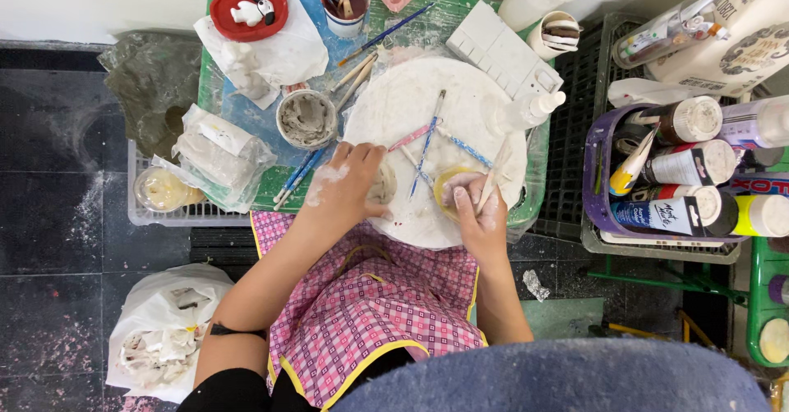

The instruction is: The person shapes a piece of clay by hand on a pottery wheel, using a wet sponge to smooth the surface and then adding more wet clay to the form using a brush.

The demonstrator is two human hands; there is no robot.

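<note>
A round board is set on the surface, with several sculpting tools laid across it. A bowl is placed just left of the board, and a cup of brushes behind it. A basket of paint bottles is stationed well to the right.

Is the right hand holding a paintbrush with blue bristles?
No. The right hand grips a plain wooden stick over a small yellow sponge; the blue tools lie loose on the white board.
</note>
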